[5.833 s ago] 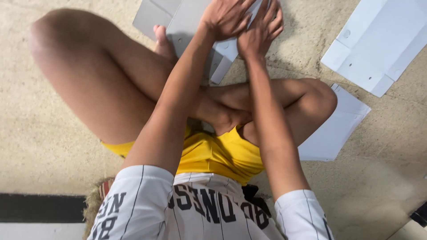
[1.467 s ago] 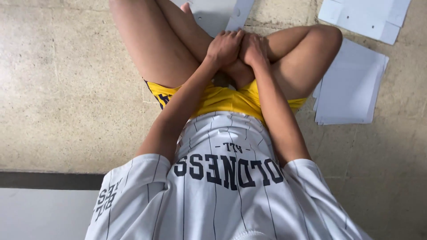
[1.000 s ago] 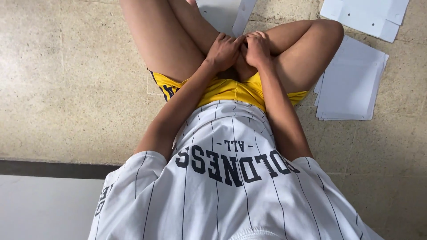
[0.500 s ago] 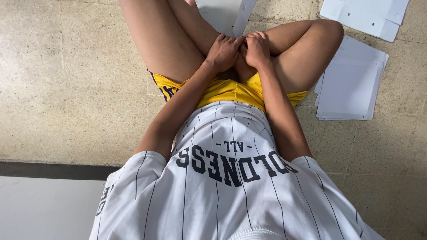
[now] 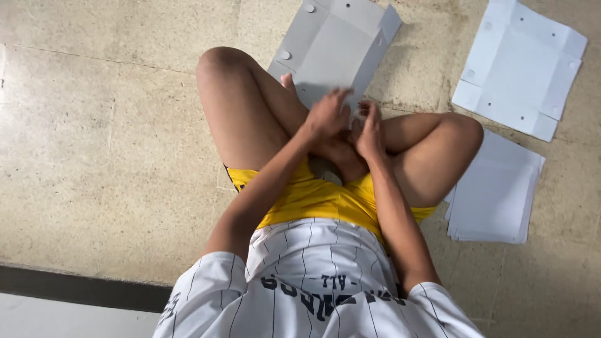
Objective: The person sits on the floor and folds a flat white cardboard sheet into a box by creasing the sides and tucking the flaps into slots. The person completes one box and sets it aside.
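Head view shows the left hand [image 5: 327, 114] and right hand [image 5: 370, 125] meeting at the near edge of a grey flattened cardboard sheet [image 5: 335, 47], fingers curled close together (whether they pinch that edge or some small thing between them I cannot tell). Crossed legs lie beneath on the floor [image 5: 94, 156]. Working well here likely means steadying the sheet with one hand while the other presses. Motion blur hides the fingertips. A white sheet [image 5: 519, 66] lies toward the far right corner, above a white stack [image 5: 498, 194].
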